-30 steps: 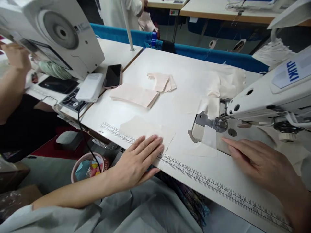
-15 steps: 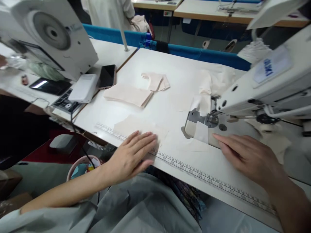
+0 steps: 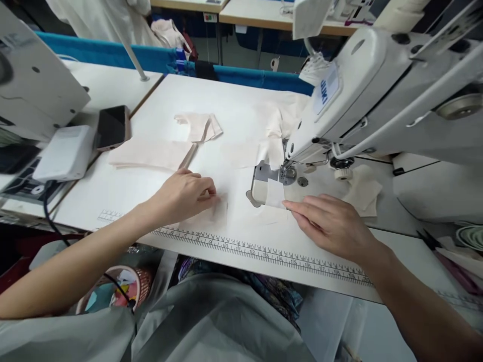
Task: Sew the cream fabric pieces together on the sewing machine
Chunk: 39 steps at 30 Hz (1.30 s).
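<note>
My left hand (image 3: 184,196) is closed in a pinch at the edge of a thin pale fabric piece (image 3: 211,217), which lies on the white table near the printed ruler. Fingers stretched forward, my right hand (image 3: 328,218) rests at the front of the sewing machine's bed. Its index fingertip touches near the corner of a small white patch (image 3: 275,193) on the bed. Just beyond is the presser foot (image 3: 287,173) of the sewing machine (image 3: 350,85). Cream fabric (image 3: 273,151) lies beside the foot and runs to the back.
Folded pale pink fabric pieces (image 3: 151,153) and a smaller bundle (image 3: 202,126) lie on the table's left. Past them are a phone (image 3: 113,126) and a white box-shaped device (image 3: 66,151). A pink basket (image 3: 142,284) stands below. Scissors (image 3: 430,240) lie at far right.
The view has swung to the right. My left hand has gone from lying flat on the fabric piece to pinching its edge. My right hand stays by the white patch.
</note>
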### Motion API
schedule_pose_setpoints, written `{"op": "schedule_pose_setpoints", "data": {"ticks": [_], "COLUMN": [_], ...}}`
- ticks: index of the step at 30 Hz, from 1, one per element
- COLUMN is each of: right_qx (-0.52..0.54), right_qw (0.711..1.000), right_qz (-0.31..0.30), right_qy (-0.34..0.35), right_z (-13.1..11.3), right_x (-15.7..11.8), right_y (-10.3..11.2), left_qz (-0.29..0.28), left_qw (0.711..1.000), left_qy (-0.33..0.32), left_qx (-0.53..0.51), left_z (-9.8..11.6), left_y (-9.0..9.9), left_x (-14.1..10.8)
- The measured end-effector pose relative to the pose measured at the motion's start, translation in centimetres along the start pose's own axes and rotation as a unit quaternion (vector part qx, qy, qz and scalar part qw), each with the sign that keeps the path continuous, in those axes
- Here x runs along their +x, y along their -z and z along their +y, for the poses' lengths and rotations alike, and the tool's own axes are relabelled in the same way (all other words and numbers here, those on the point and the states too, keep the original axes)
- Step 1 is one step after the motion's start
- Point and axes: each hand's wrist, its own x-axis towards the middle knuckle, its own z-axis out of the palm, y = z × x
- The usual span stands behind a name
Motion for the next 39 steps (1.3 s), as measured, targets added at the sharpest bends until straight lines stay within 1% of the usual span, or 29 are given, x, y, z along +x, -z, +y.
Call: {"op": "schedule_pose_setpoints", "data": {"ticks": [2, 3, 4, 5, 7, 9, 11, 13, 14, 16, 19, 21, 24, 26, 28, 32, 39], "right_qx": [0.095, 0.159, 0.225, 0.285, 0.380, 0.446, 0.495, 0.521, 0.528, 0.535, 0.546, 0.547, 0.543, 0.536, 0.525, 0.500, 0.482], "right_qw": [0.995, 0.985, 0.970, 0.950, 0.904, 0.860, 0.831, 0.817, 0.813, 0.799, 0.771, 0.763, 0.758, 0.760, 0.764, 0.769, 0.780], "right_qz": [-0.012, -0.025, -0.045, -0.071, -0.134, -0.181, -0.192, -0.177, -0.165, -0.146, -0.135, -0.131, -0.122, -0.114, -0.108, -0.119, -0.121], "right_qy": [-0.036, -0.061, -0.087, -0.110, -0.147, -0.167, -0.168, -0.171, -0.183, -0.232, -0.300, -0.319, -0.340, -0.350, -0.359, -0.381, -0.381], "right_z": [-1.0, -1.6, -2.2, -2.7, -3.7, -4.2, -4.3, -4.1, -4.0, -3.7, -3.3, -3.0, -2.6, -2.4, -2.1, -1.8, -1.5], "right_x": [0.2, 0.3, 0.4, 0.5, 0.6, 0.6, 0.5, 0.2, 0.1, -0.1, -0.3, -0.2, -0.1, 0.0, 0.0, 0.1, 0.2], "right_y": [0.3, 0.4, 0.6, 0.9, 1.2, 1.2, 0.9, 0.5, 0.3, 0.2, 0.5, 0.7, 0.9, 0.9, 0.7, 0.5, 0.3], "left_qz": [0.017, 0.024, 0.023, 0.009, -0.045, -0.103, -0.136, -0.149, -0.152, -0.152, -0.137, -0.114, -0.063, -0.036, -0.021, -0.005, 0.014], "left_qw": [0.997, 0.991, 0.982, 0.969, 0.936, 0.905, 0.889, 0.888, 0.890, 0.896, 0.916, 0.935, 0.961, 0.974, 0.983, 0.993, 0.996], "left_qy": [-0.034, -0.052, -0.067, -0.073, -0.060, -0.042, -0.042, -0.043, -0.042, -0.033, -0.010, -0.003, -0.013, -0.019, -0.021, -0.021, -0.013], "left_qx": [-0.069, -0.119, -0.176, -0.235, -0.345, -0.411, -0.434, -0.433, -0.429, -0.417, -0.378, -0.336, -0.267, -0.224, -0.183, -0.120, -0.087], "left_z": [0.0, 0.1, 0.3, 0.5, 1.3, 2.3, 3.4, 4.2, 4.5, 5.0, 5.6, 6.1, 6.9, 7.3, 7.4, 7.3, 7.4], "left_y": [0.2, 0.4, 0.5, 0.7, 1.1, 1.3, 1.2, 0.8, 0.5, -0.1, -0.6, -0.5, -0.3, -0.4, -0.7, -1.4, -1.9], "left_x": [-0.2, -0.2, -0.3, -0.4, -0.2, 0.4, 1.6, 3.2, 4.0, 5.7, 7.7, 8.7, 9.6, 10.0, 10.3, 10.3, 10.2]}}
